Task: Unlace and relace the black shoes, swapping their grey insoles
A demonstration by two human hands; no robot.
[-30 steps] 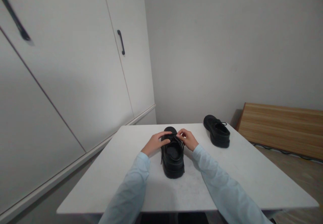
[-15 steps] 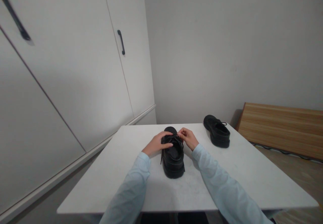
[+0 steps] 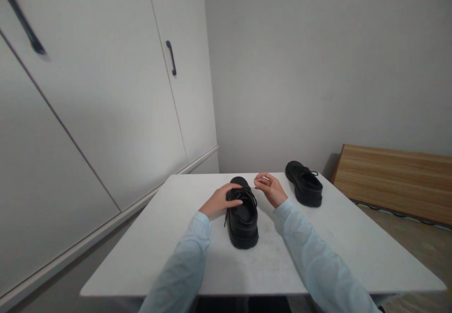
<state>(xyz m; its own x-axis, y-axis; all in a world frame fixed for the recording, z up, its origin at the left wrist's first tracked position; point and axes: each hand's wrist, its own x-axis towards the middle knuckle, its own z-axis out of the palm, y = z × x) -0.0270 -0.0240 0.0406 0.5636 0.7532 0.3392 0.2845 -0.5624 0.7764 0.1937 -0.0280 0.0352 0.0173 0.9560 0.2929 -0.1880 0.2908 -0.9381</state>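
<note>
A black lace-up shoe (image 3: 243,233) stands upright on the white table, its toe pointing away from me and its heel towards me. My left hand (image 3: 222,200) grips its left side, with the thumb across the opening and the fingers over the laced front. The black shoelace (image 3: 253,200) shows at the right of the opening, and another strand hangs down the left side. Just right of the toe, my right hand (image 3: 269,188) is raised off the shoe. Its fingers are loosely curved, and I see no lace between them.
A second black shoe (image 3: 306,186) rests near the back right edge of the white table (image 3: 169,256). White cupboard doors (image 3: 106,92) rise at the left, and a wood-grain panel (image 3: 391,179) stands beyond the table at the right.
My right hand has moved off the laces, a little to the right and up, and its pinch has loosened. My left hand and both shoes have stayed in place.
</note>
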